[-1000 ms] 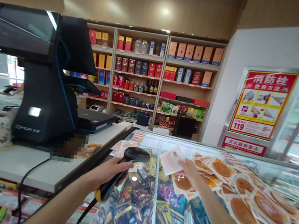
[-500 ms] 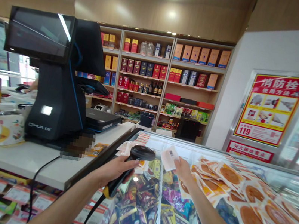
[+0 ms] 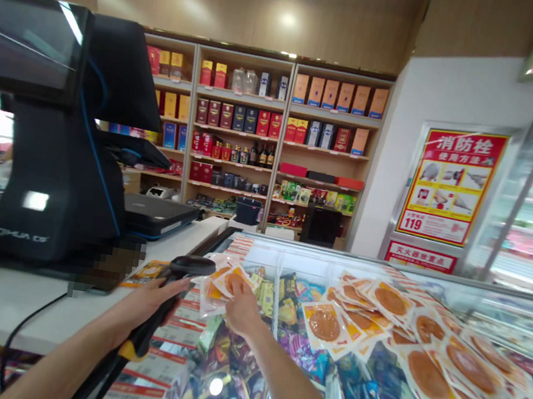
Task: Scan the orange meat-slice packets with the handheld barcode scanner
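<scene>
My left hand (image 3: 156, 307) is wrapped around the handle of a black barcode scanner (image 3: 192, 266), with its head up and its cable hanging down. My right hand (image 3: 244, 307) has its fingers closed on a flat food packet (image 3: 232, 278) with an orange-brown round piece inside, just right of the scanner head. That packet overlaps other clear-edged packets (image 3: 208, 293) on the freezer's glass top. Further right, a single packet (image 3: 325, 323) lies at the near side of a spread pile of similar packets (image 3: 426, 373).
Under the glass, the chest freezer (image 3: 274, 309) holds colourful wrapped ice creams. On the left, a black point-of-sale terminal (image 3: 62, 180) stands on a white counter (image 3: 35, 318). Shelves of boxed goods (image 3: 239, 117) line the back wall. A red fire-hydrant sign (image 3: 452, 185) hangs at right.
My right hand has moved left with the packet, from its white label side showing to its orange side up, over the packets by the scanner. The view has turned slightly right.
</scene>
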`<state>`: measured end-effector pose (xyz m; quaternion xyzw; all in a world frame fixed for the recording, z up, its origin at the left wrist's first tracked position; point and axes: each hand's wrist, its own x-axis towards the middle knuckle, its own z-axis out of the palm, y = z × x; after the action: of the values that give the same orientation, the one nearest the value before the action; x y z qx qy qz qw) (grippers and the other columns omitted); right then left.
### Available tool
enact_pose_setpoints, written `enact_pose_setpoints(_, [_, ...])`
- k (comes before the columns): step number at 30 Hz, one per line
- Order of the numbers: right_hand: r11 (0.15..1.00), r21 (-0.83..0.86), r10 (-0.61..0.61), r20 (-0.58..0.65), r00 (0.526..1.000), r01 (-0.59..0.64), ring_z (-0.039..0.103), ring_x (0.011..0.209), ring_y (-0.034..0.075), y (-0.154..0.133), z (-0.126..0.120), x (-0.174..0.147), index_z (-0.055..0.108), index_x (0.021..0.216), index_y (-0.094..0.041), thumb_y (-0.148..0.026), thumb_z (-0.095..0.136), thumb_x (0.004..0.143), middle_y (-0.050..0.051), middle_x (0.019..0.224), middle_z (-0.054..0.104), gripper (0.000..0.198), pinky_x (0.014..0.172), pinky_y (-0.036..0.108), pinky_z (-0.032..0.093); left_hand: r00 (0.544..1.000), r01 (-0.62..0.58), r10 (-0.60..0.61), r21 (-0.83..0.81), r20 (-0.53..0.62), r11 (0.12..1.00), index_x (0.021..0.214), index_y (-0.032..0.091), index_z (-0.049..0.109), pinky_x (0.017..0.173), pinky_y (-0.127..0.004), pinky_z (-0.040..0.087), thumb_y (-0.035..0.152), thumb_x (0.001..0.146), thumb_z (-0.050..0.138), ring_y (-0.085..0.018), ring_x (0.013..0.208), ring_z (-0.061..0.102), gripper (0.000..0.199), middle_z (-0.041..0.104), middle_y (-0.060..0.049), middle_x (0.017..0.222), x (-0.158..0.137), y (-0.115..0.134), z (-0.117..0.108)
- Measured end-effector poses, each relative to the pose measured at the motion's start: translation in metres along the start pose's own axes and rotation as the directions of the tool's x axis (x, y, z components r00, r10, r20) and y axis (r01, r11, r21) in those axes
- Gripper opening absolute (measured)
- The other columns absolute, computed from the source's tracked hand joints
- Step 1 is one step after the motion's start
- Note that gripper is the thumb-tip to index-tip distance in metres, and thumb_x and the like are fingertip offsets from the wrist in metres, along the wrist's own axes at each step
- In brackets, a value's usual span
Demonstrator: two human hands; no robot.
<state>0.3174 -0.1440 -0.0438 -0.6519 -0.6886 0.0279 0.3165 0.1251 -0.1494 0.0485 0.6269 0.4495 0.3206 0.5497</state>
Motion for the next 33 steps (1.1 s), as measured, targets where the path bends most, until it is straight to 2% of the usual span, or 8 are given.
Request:
enact_pose_setpoints(5, [0.987,-0.139,0.089,0.063,0.994,-0.080,0.027,0.114,0.023,0.002,-0.023,-0.003,0.026,0.123,-0.017,-0.030,0.040,0.070,0.012,0.127,0.030,0.056,0.090,0.038,0.024,0.999,0.015,-0.017,0.059,0.042,0.998,0.057,0.015,0.047,0.037,-0.019,0.029,0.057,0.056,0.050,-0.008,0.036,0.040,0.043,0.047,0.003,0.041,-0.001,0.005,0.009])
enact_pose_setpoints(11, [0.945,-0.280,0.185,0.042,0.982,-0.167,0.013,0.120,0.029,0.068,-0.106,-0.062,0.038,0.118,-0.017,-0.031,0.050,0.059,0.013,0.130,0.024,0.061,0.094,0.047,0.006,0.984,-0.014,0.005,0.047,0.180,0.999,0.061,0.015,0.048,0.041,-0.019,0.032,0.053,0.058,0.051,-0.007,0.040,0.041,0.039,0.049,0.003,0.047,-0.005,0.006,0.031])
enact_pose_setpoints(16, [0.886,-0.445,0.241,0.198,0.950,-0.132,0.024,0.115,0.029,0.105,-0.147,-0.107,0.039,0.115,-0.027,-0.028,0.059,0.046,0.009,0.125,0.033,0.072,0.091,0.047,0.015,0.974,-0.014,0.008,0.024,0.229,1.000,0.061,0.015,0.047,0.040,-0.019,0.032,0.051,0.060,0.051,-0.006,0.040,0.040,0.037,0.048,0.003,0.048,-0.008,0.007,0.053])
enact_pose_setpoints(20, [0.898,-0.428,0.195,0.177,0.965,-0.104,0.043,0.098,0.025,0.102,-0.146,-0.112,0.052,0.100,-0.022,-0.021,0.052,0.053,0.009,0.105,0.051,0.048,0.080,0.039,0.031,0.963,-0.015,0.001,0.051,0.270,0.999,0.058,0.016,0.044,0.039,-0.019,0.030,0.053,0.061,0.049,-0.007,0.038,0.039,0.037,0.045,0.004,0.044,-0.013,0.011,0.061])
enact_pose_setpoints(25, [0.978,-0.128,0.152,-0.103,0.983,-0.164,0.051,0.086,0.018,0.108,-0.145,-0.098,0.058,0.089,-0.022,-0.024,0.033,0.071,0.005,0.090,0.059,0.031,0.079,0.033,0.034,0.952,-0.008,-0.008,0.050,0.306,0.999,0.057,0.016,0.043,0.039,-0.019,0.029,0.052,0.062,0.048,-0.007,0.039,0.039,0.037,0.045,0.004,0.044,-0.019,0.015,0.061])
enact_pose_setpoints(28, [0.933,0.235,0.351,-0.438,0.828,-0.271,0.052,0.085,0.021,0.122,-0.147,-0.086,0.058,0.085,-0.017,-0.034,0.035,0.070,0.008,0.086,0.061,0.032,0.080,0.035,0.034,0.946,-0.033,0.018,0.041,0.323,0.999,0.058,0.015,0.045,0.040,-0.019,0.029,0.052,0.063,0.048,-0.007,0.039,0.039,0.037,0.047,0.003,0.045,-0.020,0.016,0.060])
enact_pose_setpoints(30, [0.853,0.468,0.476,-0.513,0.714,-0.232,0.053,0.082,0.022,0.128,-0.145,-0.076,0.058,0.080,-0.016,-0.038,0.037,0.068,0.008,0.080,0.062,0.032,0.078,0.035,0.036,0.933,-0.071,0.055,0.032,0.355,0.997,0.056,0.015,0.045,0.040,-0.019,0.028,0.051,0.064,0.047,-0.006,0.038,0.038,0.037,0.047,0.003,0.045,-0.021,0.017,0.061])
enact_pose_setpoints(33, [0.652,0.750,0.576,-0.394,0.716,-0.111,0.057,0.076,0.021,0.127,-0.135,-0.062,0.055,0.083,-0.016,-0.039,0.038,0.066,0.005,0.076,0.063,0.034,0.069,0.034,0.042,0.912,-0.091,0.079,0.010,0.402,0.996,0.055,0.014,0.044,0.040,-0.019,0.027,0.050,0.065,0.047,-0.006,0.037,0.038,0.037,0.046,0.003,0.044,-0.022,0.019,0.066])
